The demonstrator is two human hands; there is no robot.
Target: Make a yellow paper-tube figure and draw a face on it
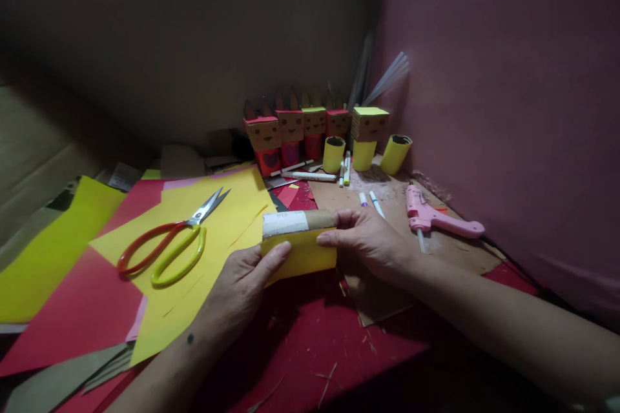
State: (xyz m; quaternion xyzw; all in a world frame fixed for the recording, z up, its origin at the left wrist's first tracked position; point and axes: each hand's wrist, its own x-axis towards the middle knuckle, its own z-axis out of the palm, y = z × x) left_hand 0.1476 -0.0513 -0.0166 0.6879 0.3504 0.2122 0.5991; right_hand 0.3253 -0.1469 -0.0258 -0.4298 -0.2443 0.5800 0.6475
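Observation:
Between my two hands is a cardboard tube (320, 221) with a white label on its left part. A piece of yellow paper (303, 262) lies against the tube's near side and hangs below it. My left hand (249, 274) pinches the left end of both, thumb on the paper. At the right end, my right hand (365, 239) grips them with its thumb on the paper's upper edge. Scissors (188, 226) with one red and one yellow-green handle lie on yellow sheets to the left, blades slightly apart.
Cardboard-headed figures (290, 129) stand at the back, beside a yellow-covered tube (334, 155) and another (396, 153). Several markers (310, 176) lie before them. A pink glue gun (438, 216) rests at right; clear glue sticks (387, 77) stand behind. Red paper (87, 310) lies left.

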